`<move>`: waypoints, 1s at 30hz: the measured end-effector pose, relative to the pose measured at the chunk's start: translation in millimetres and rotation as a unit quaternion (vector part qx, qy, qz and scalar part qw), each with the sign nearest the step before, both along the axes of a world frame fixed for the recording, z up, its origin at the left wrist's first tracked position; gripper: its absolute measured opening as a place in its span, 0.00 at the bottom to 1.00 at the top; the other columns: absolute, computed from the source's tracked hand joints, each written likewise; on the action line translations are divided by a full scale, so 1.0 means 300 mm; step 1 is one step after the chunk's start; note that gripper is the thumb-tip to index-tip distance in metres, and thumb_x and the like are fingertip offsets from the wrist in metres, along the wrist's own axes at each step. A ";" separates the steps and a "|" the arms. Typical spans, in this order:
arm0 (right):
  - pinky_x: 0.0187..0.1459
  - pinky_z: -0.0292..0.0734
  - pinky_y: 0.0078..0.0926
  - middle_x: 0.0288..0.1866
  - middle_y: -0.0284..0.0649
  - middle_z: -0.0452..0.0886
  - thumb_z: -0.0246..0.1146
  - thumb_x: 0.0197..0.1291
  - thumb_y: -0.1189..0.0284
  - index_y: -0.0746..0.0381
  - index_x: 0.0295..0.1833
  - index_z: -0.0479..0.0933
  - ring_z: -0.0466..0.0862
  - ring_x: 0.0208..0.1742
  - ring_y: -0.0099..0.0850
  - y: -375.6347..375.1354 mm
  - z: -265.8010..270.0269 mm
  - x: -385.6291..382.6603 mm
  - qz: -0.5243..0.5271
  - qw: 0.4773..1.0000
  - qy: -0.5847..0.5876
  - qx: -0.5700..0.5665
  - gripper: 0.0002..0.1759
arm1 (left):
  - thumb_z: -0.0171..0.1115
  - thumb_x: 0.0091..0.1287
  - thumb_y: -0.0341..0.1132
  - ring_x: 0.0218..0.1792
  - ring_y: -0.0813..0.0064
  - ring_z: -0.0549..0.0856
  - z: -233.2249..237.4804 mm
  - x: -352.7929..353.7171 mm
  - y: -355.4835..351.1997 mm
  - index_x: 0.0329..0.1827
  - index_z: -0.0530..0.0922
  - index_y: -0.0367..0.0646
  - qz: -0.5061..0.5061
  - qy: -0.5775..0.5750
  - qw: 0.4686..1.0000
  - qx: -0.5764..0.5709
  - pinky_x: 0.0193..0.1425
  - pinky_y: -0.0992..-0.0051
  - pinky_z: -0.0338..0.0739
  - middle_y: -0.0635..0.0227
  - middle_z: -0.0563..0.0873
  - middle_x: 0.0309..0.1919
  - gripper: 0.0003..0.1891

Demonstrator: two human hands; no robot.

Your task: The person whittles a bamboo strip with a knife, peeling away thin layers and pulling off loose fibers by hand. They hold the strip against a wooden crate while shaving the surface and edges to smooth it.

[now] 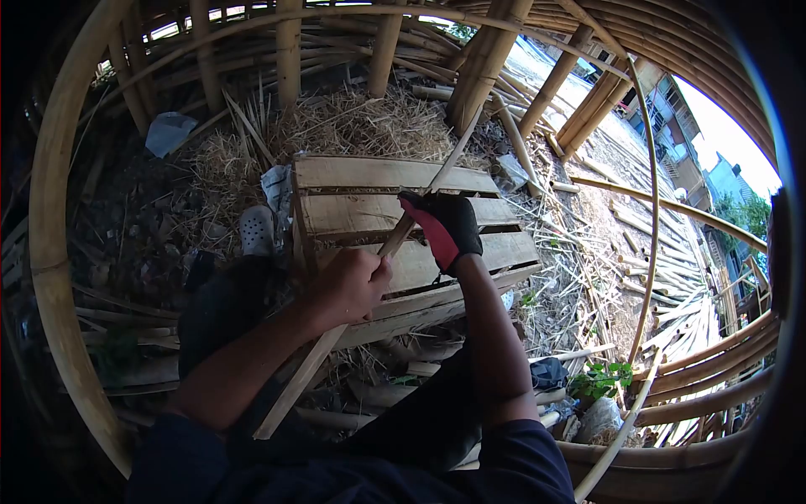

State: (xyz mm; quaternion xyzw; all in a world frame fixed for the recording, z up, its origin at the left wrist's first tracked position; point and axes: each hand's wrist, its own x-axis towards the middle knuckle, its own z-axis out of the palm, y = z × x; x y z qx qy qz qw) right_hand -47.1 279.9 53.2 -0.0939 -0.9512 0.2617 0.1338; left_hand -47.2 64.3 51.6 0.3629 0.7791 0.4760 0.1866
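Note:
A long split bamboo strip (304,382) runs diagonally over a slatted wooden crate (353,212), from the lower left to the upper right. My bare left hand (353,284) is closed around the strip near the crate's front edge. Farther up the strip, above the crate's slats, my right hand (443,225) in a black and pink glove is closed on it. Whether the right hand also holds a tool is hidden by the glove.
Bamboo posts (289,55) and curved poles surround the work spot. Straw (361,122) lies behind the crate, with a clog shoe (257,230) at its left. Bamboo pieces (667,265) cover the ground at right. A thin pole (653,185) stands there.

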 end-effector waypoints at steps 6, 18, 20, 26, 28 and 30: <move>0.36 0.79 0.36 0.33 0.40 0.87 0.62 0.64 0.55 0.49 0.45 0.87 0.87 0.36 0.37 -0.036 -0.032 0.005 -0.014 0.965 0.068 0.253 0.14 | 0.46 0.78 0.38 0.14 0.70 0.85 0.051 0.000 -0.023 0.24 0.76 0.27 -0.002 -0.073 0.997 -0.008 0.15 0.73 0.77 0.58 0.83 0.17 0.25; 0.31 0.77 0.35 0.27 0.35 0.85 0.61 0.65 0.54 0.52 0.43 0.86 0.85 0.29 0.36 -0.019 0.017 0.033 -0.006 0.936 0.165 0.311 0.15 | 0.43 0.80 0.44 0.13 0.72 0.83 0.075 -0.079 -0.102 0.33 0.76 0.24 -0.060 -0.213 0.974 0.047 0.11 0.77 0.74 0.52 0.88 0.31 0.27; 0.37 0.76 0.38 0.29 0.42 0.85 0.54 0.70 0.46 0.59 0.41 0.86 0.84 0.31 0.41 -0.019 0.040 0.018 -0.057 0.997 0.049 0.027 0.28 | 0.43 0.80 0.44 0.16 0.72 0.84 0.063 -0.071 -0.088 0.34 0.77 0.24 -0.040 -0.182 0.982 0.036 0.12 0.77 0.75 0.53 0.87 0.31 0.27; 0.42 0.75 0.33 0.32 0.48 0.86 0.55 0.69 0.46 0.64 0.40 0.86 0.85 0.34 0.36 -0.046 -0.018 0.013 0.010 0.984 -0.013 -0.179 0.30 | 0.47 0.79 0.44 0.25 0.76 0.85 0.015 -0.077 -0.065 0.34 0.78 0.30 -0.012 -0.105 0.994 -0.013 0.23 0.75 0.77 0.60 0.85 0.27 0.24; 0.37 0.73 0.31 0.29 0.45 0.84 0.57 0.69 0.46 0.64 0.42 0.86 0.82 0.30 0.33 -0.026 -0.067 -0.007 0.016 0.983 -0.027 -0.179 0.30 | 0.49 0.79 0.45 0.25 0.83 0.81 0.023 -0.101 -0.081 0.34 0.78 0.31 -0.022 0.023 0.996 -0.083 0.27 0.78 0.73 0.62 0.85 0.28 0.24; 0.32 0.71 0.29 0.26 0.41 0.81 0.58 0.69 0.47 0.65 0.44 0.86 0.78 0.26 0.28 -0.016 -0.062 -0.007 0.008 0.970 -0.068 -0.234 0.29 | 0.50 0.79 0.47 0.24 0.85 0.78 -0.022 -0.124 -0.076 0.37 0.77 0.33 0.000 0.043 0.999 -0.010 0.28 0.79 0.70 0.66 0.84 0.26 0.22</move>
